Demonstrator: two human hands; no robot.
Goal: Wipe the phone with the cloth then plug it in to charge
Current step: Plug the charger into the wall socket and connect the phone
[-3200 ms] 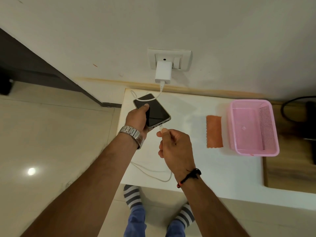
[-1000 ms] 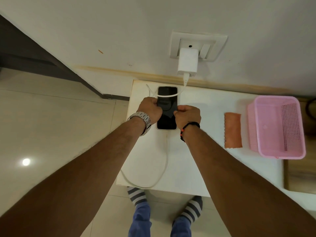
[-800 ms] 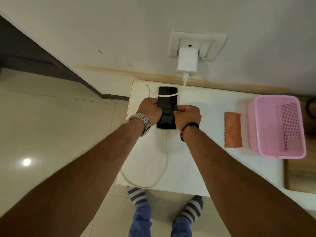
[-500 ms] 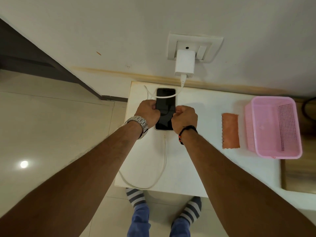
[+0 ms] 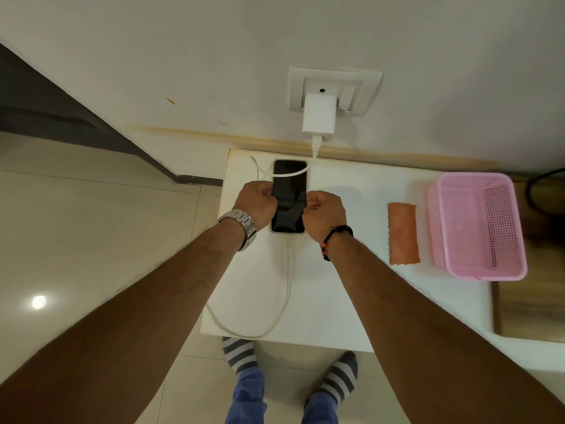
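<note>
A dark-screened phone [image 5: 289, 194] lies flat near the back of the white table [image 5: 345, 289]. My left hand [image 5: 256, 201] grips its left edge and my right hand [image 5: 324, 213] grips its right edge, fingers curled on both. A white cable [image 5: 286, 283] runs from the phone's near end, loops off the table's front edge and returns across the phone's top to the white charger [image 5: 319, 118] in the wall socket [image 5: 335, 90]. The folded orange cloth [image 5: 403, 233] lies to the right of the phone, apart from both hands.
A pink plastic basket [image 5: 480, 225] stands at the table's right, just beyond the cloth. A wooden surface [image 5: 529, 301] adjoins the table on the right. My striped socks [image 5: 238, 353] show on the tiled floor below the front edge.
About three seconds ago my left hand held the phone up while my right hand brought the cable plug to it. Since then the phone lies flat, plugged in, with both hands at its sides.
</note>
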